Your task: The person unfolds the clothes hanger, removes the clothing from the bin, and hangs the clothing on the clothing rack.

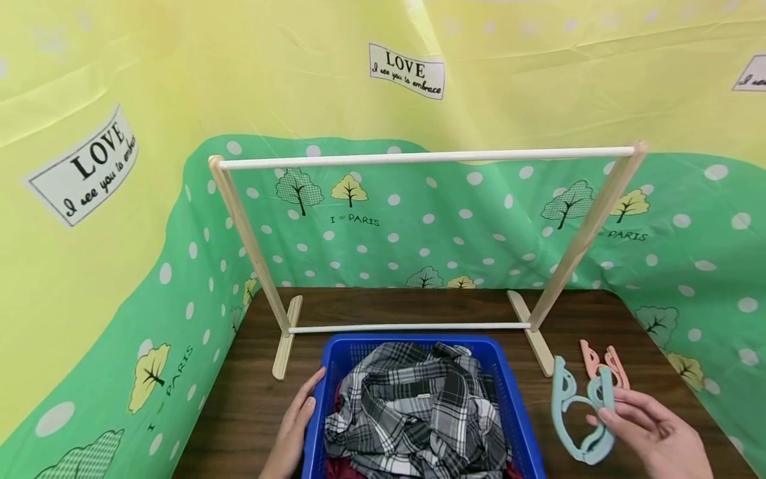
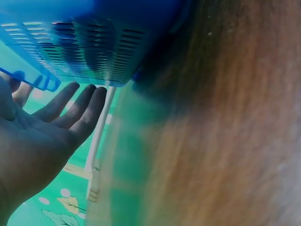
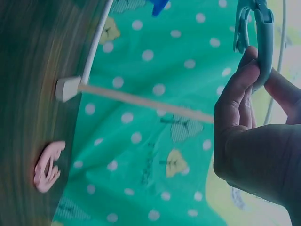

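My right hand (image 1: 664, 432) pinches a light blue folding clothes hanger (image 1: 583, 416) between thumb and fingers, up off the table at the right. The hanger's two arms are folded together, and it shows near the top of the right wrist view too. Beyond it a pink folding hanger (image 1: 591, 359) lies on the table. At the left rim of a blue plastic basket (image 1: 320, 399), my left hand (image 1: 293, 426) touches the side with fairly straight fingers. Inside the basket is a crumpled grey and black plaid shirt (image 1: 413, 406), with dark red cloth (image 1: 341, 466) showing under it.
Behind the basket stands a wooden rack with a white top rod (image 1: 419, 158), a lower rod (image 1: 407, 327) and wooden feet (image 1: 287, 346). The dark wood table (image 1: 227, 412) ends at a green and yellow printed cloth (image 1: 467, 246) hanging around the back and sides.
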The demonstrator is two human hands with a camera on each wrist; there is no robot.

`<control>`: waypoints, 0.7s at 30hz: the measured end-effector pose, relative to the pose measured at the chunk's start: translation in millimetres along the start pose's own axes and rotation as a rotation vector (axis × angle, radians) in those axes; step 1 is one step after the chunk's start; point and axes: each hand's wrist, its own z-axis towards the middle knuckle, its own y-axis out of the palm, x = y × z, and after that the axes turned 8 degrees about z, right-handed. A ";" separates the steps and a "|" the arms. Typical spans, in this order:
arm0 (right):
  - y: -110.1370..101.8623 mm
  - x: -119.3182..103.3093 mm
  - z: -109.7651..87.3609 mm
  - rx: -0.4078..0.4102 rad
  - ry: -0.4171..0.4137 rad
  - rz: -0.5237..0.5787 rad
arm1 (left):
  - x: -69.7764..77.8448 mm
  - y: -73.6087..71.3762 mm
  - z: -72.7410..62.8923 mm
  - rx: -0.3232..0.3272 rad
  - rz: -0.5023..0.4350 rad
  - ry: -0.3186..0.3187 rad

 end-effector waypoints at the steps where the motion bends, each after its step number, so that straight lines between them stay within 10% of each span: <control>1: 5.6 -0.6 -1.3 -0.014 -0.018 -0.013 | 1.8 -0.4 0.1 0.003 0.016 0.001; 11: 43.4 0.9 -0.8 -0.173 -0.097 -0.135 | 35.1 -2.9 3.9 0.139 0.363 0.177; 21: 98.2 -1.7 -8.1 -0.264 -0.234 -0.153 | 90.2 5.6 10.8 0.099 0.672 0.292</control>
